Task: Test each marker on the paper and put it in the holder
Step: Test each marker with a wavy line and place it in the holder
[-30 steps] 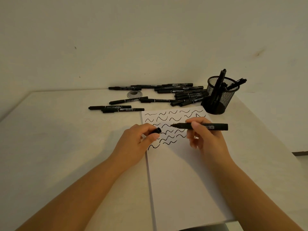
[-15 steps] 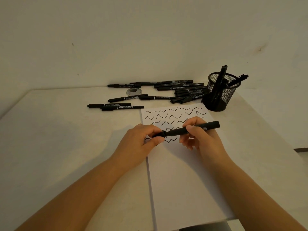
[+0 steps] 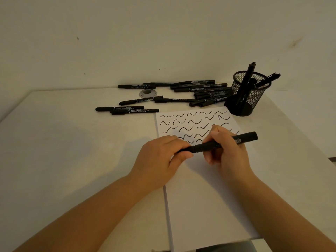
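Observation:
A black marker (image 3: 225,142) lies level above the white paper (image 3: 203,193), held between both hands. My right hand (image 3: 225,151) grips its barrel. My left hand (image 3: 163,157) pinches the cap (image 3: 183,149) on the marker's left end, and the cap sits against the barrel. Several black wavy test strokes (image 3: 189,122) cover the top of the paper. The black mesh holder (image 3: 247,95) stands at the paper's far right corner with a few markers leaning in it. Several loose black markers (image 3: 181,95) lie along the back of the table.
The white table (image 3: 72,151) meets the wall at the back. A small grey round cable port (image 3: 147,92) sits among the loose markers. Two markers (image 3: 127,110) lie apart at the left of the pile. A dark object shows at the bottom edge under the paper.
A second ago my left hand held the cap apart from the bare tip. The hands came together and the cap went onto the marker's left end.

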Demonstrator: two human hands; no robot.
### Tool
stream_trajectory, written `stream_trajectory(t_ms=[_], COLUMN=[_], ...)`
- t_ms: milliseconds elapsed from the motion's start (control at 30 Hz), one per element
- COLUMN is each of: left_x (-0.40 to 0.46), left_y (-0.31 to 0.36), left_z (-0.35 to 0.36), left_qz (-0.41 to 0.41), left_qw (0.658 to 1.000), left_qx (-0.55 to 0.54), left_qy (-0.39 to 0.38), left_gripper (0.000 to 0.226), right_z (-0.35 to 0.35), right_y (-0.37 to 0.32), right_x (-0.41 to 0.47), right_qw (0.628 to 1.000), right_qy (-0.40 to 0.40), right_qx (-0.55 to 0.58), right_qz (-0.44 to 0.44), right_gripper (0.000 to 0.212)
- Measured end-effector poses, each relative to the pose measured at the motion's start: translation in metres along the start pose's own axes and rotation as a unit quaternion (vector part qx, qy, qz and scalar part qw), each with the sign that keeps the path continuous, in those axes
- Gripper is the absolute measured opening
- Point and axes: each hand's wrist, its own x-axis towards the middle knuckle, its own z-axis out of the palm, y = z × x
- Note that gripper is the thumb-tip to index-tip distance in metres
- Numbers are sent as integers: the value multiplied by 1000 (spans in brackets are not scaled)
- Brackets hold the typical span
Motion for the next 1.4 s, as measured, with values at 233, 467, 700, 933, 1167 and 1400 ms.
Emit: stream_trajectory(t_ms=[233, 467, 700, 933, 1167, 1400], left_x=[-2, -5, -7, -3, 3, 9], left_y=[8, 9, 10, 11, -2, -28], left_z=[-3, -1, -4, -7, -11, -29], left_qz=[11, -76, -113, -114, -151, -261], left_qw=[1000, 973, 937, 909, 930, 924], left_qx=[-10, -188, -276, -330, -316, -266], left_qy=[-26, -109, -184, -228, -113, 84], left_gripper=[40, 24, 26, 27, 11, 17], right_z=[2, 3, 5, 7, 3, -13], right_y=[5, 5, -1, -4, -3, -16], right_x=[-4, -7, -14, -18, -14, -1], right_qw=[998, 995, 989, 982, 980, 993], right_qy=[6, -22, -51, -62, -58, 17], right_qx=[46, 52, 35, 47, -81, -85], right_qz=[-30, -82, -136, -174, -170, -80], right_gripper=[31, 23, 26, 26, 29, 15])
